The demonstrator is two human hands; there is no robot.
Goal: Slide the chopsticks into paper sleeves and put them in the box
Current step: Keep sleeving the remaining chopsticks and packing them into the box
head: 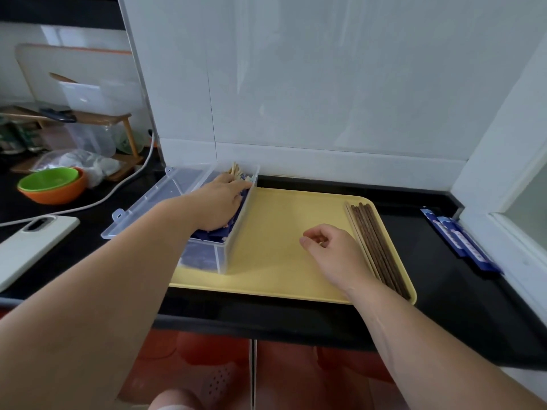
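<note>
Nearest, the right hand (328, 250) rests on the yellow tray (275, 220) with its fingers loosely curled around nothing, thumb and forefinger almost meeting. Just to its right the bare chopsticks (380, 250) lie lined up along the tray's right edge. Further in, the left hand (220, 202) lies flat inside the clear box (236, 232), fingers straight, pressing on the blue sleeved chopsticks (213, 234) already stowed there, whose wooden tips (236, 170) poke out at the far end. The spare paper sleeves (467, 247) sit well apart on the black counter (438, 291), off the tray to the right. The risks, as I judge them: the box stands on the tray's left edge, so a hard push from the flat hand could tip or shift it, and reaching across for a sleeve could knock the loose sticks into disorder (they would roll easily). Counted: one tray, one box with one open lid (157, 199) lying to its left, about three spare sleeves, and several dark sticks with a paler one or two beside them; the exact number is too tightly packed to tell.
</note>
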